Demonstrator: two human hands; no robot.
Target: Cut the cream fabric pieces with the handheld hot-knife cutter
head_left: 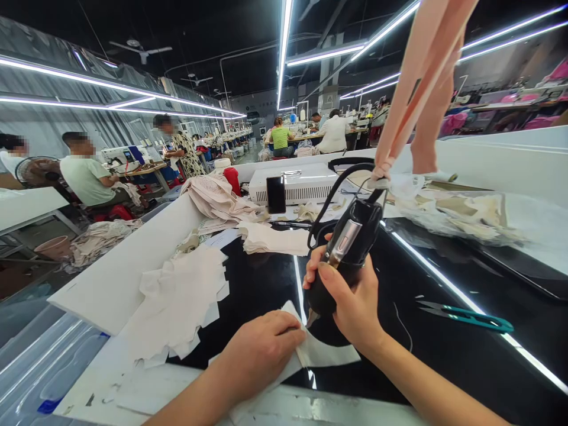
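Fingers of the right hand [355, 302] grasped the tool [348, 236], seemingly heavy, best held round its body; lower-left of the tool, the left hand [264, 349] touched apparently soft cloth [332, 354], pinch unconfirmed.

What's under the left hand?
Pale fabric shows from under the left hand, on the black tabletop. Whatever lies directly beneath the hand is covered.

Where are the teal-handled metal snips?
The teal-handled metal snips lie at the head view's right, on the glossy black tabletop, right of the bare right hand.
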